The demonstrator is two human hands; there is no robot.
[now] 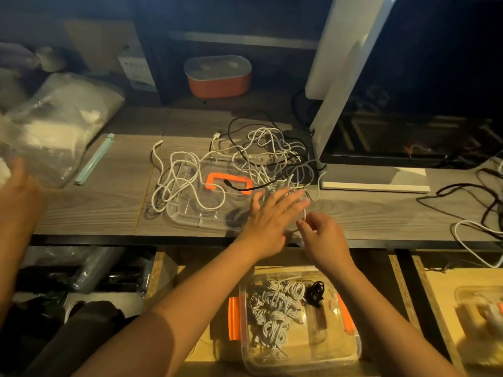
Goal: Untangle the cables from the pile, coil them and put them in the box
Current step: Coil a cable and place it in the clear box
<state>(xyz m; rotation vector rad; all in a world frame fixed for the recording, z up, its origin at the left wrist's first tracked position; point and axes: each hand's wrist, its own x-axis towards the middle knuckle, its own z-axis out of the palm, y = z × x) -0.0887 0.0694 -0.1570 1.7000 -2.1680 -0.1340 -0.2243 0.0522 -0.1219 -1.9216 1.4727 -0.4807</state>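
**At table (95, 208) edge, beside tangled pile (245, 164) atop clear lid (190, 216)**

Box (351, 357) of coiled cables (275, 308) below, open. Left hand (272, 216) spread wide, fingers (291, 198) straight against white cable loop (305, 213); right hand (324, 238) pinching that same loop.

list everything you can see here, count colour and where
cable pile: one tangle, white and black, on the desk over the lid
lid: one, clear with orange handle, under the pile
box: one, clear with orange clips, below the desk edge, holding coiled cables
pot: one, orange with grey lid, back shelf
plastic bag: one, clear, desk left
monitor: one, black screen, desk right
loose cables: black and white, far right
left hand: fingers spread at the pile's edge
right hand: pinches a white cable
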